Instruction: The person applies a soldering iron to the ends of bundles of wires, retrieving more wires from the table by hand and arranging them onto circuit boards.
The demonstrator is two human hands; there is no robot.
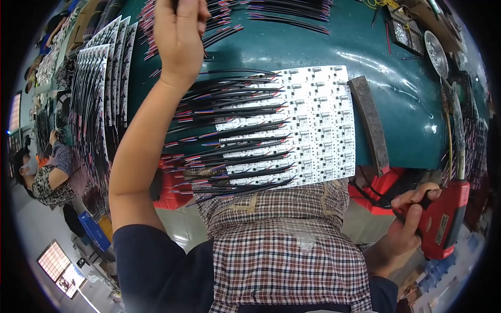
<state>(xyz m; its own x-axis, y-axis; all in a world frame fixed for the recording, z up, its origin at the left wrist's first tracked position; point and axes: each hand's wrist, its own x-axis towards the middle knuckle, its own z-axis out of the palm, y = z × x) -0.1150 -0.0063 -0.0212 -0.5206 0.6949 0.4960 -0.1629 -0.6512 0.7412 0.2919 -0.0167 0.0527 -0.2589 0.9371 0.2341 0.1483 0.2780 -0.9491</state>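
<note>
My left hand reaches to the far edge of the bench, over bundles of black cables with coloured wire ends. Its fingers are curled together around something dark, cut off by the top of the view. My right hand grips a red and black soldering gun at the right, its long metal barrel pointing away from me. Between my hands lies a white circuit board panel. Rows of black cables extend left across the panel, their near ends at its component rows.
A dark metal bar lies along the panel's right edge on the green bench. A round metal dish and a small tray sit at the back right. Wired panels stand at the left, where another person sits.
</note>
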